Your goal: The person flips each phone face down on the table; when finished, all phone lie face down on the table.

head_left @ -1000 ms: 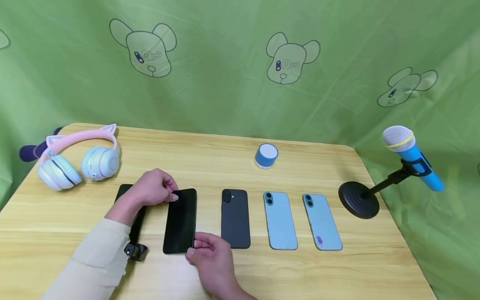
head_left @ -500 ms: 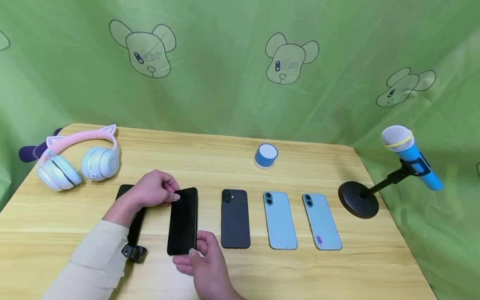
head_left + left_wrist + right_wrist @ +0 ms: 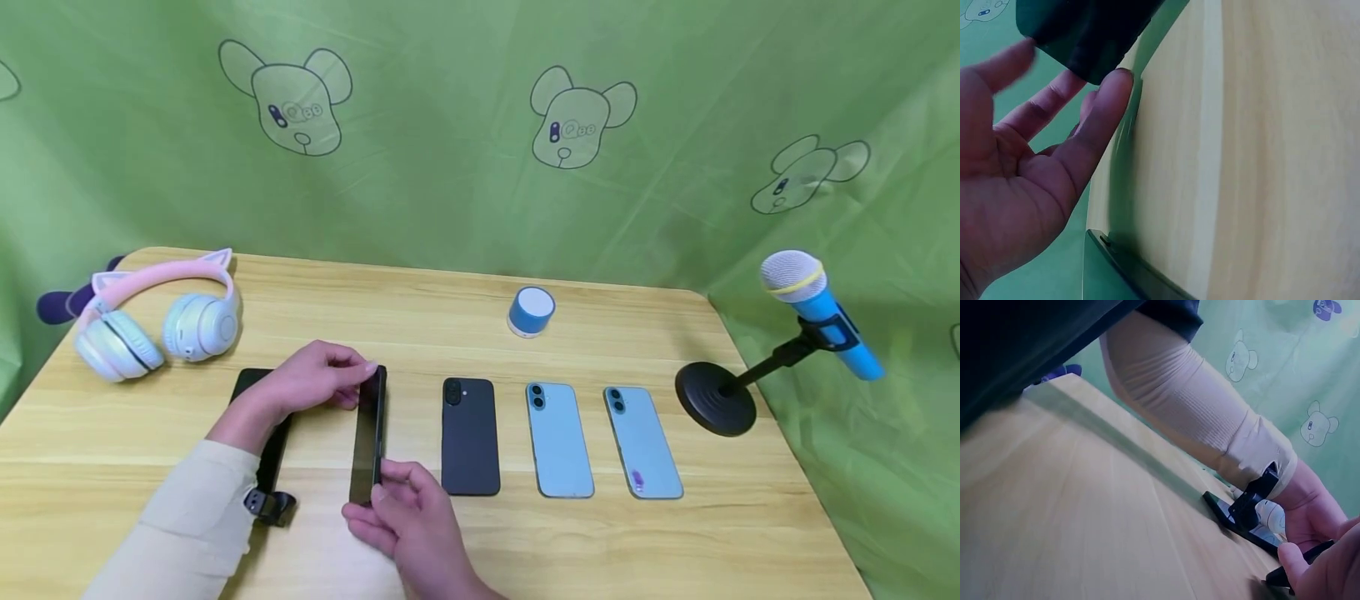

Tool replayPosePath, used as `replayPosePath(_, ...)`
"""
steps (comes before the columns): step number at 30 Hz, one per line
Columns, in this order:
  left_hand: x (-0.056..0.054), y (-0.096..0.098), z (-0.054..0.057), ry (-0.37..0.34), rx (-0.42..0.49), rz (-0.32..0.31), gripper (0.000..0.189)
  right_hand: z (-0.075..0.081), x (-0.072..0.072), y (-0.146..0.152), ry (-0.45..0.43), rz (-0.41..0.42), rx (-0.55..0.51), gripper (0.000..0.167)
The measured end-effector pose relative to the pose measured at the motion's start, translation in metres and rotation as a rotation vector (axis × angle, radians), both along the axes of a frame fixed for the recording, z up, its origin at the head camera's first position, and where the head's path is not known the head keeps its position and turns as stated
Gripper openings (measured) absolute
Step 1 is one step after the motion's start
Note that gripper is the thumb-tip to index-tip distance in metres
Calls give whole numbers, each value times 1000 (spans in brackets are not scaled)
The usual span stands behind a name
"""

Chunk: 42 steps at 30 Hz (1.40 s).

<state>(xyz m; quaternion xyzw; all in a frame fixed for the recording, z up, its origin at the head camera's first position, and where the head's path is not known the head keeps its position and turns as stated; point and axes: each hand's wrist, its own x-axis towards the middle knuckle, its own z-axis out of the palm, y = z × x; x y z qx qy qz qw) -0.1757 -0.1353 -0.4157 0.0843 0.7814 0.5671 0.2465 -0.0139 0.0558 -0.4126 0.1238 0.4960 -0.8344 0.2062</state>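
A black smartphone (image 3: 367, 435) is tipped up onto its long edge between my two hands. My left hand (image 3: 318, 377) pinches its far end, the thumb at the top corner and the fingers behind. At the near end, my right hand (image 3: 426, 521) grips the lower right side, with other fingers under the bottom. In the left wrist view the phone's dark end (image 3: 1085, 37) meets the left thumb tip. A second black phone (image 3: 274, 457) lies flat to the left, partly hidden under the left wrist. The right wrist view shows only a dark sliver of the held phone (image 3: 1277, 576).
To the right lie a dark phone (image 3: 471, 442) and two light blue phones (image 3: 562, 446) (image 3: 647, 446), backs up. Cat-ear headphones (image 3: 198, 325) rest at the far left. A small blue speaker (image 3: 532, 312) stands behind, and a microphone on a stand (image 3: 817, 308) at the right.
The phone went from lying flat, screen up, to tilted steeply on its long edge. Both hands stayed at its ends; the right-hand fingers moved under its near end.
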Motion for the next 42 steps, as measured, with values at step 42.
replayPosePath(42,0,-9,5,44,40,5,35,-15,-9,-9,75,-119,315,71)
